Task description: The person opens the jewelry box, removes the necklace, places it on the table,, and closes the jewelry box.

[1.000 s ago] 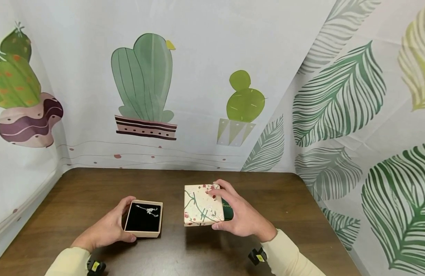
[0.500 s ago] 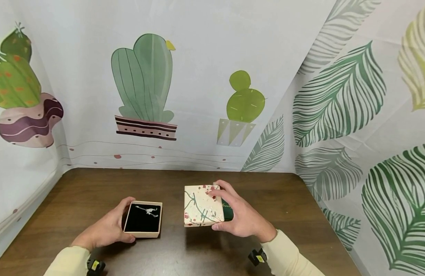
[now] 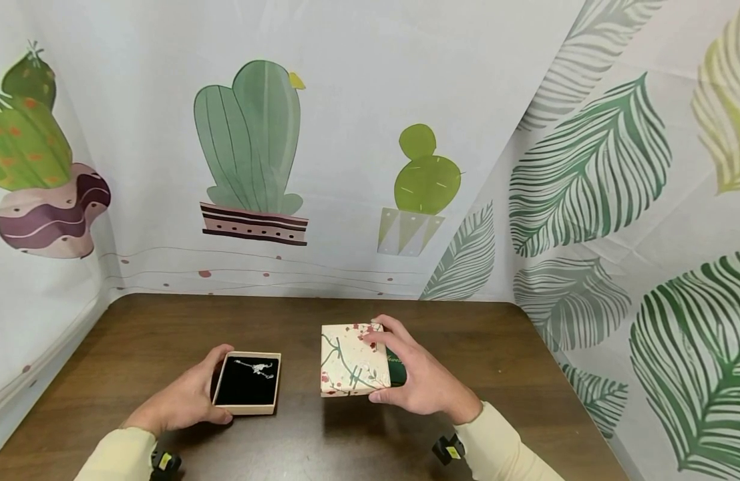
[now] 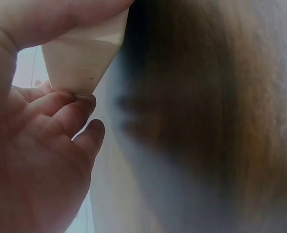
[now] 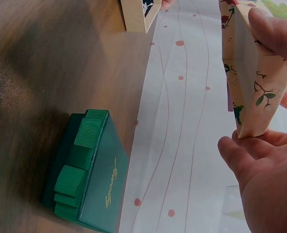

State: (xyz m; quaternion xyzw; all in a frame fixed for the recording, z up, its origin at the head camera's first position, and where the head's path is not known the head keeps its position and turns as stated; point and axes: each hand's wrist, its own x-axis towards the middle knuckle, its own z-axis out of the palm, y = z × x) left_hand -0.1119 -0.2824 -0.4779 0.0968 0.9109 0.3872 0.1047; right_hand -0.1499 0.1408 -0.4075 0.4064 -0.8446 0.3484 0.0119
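My left hand (image 3: 186, 397) grips a small cream jewelry box base (image 4: 80, 58) by its near and far sides at the table's left. On its black insert (image 3: 246, 391) lies a silver chain with a sparkling ornament (image 3: 262, 369). In the right hand (image 3: 421, 374) is the box's cream lid (image 3: 352, 361), printed with red flowers and green branches, its hollow underside down. Thumb and fingers pinch two opposite sides of that lid. Beneath and right of it, on the table, is a dark green box (image 5: 107, 184) with gold lettering and a ribbed green bow; in the head view the lid and hand mostly hide it.
The brown wooden table (image 3: 286, 321) has rounded far corners. A white cloth printed with cacti and leaves (image 3: 346, 133) hangs behind and at both sides. Table surface lies between the two hands. Each wrist wears a black strap device (image 3: 448, 447).
The left hand and the box base have shifted slightly left and down in the head view. The right hand and the lid have stayed nearly still.
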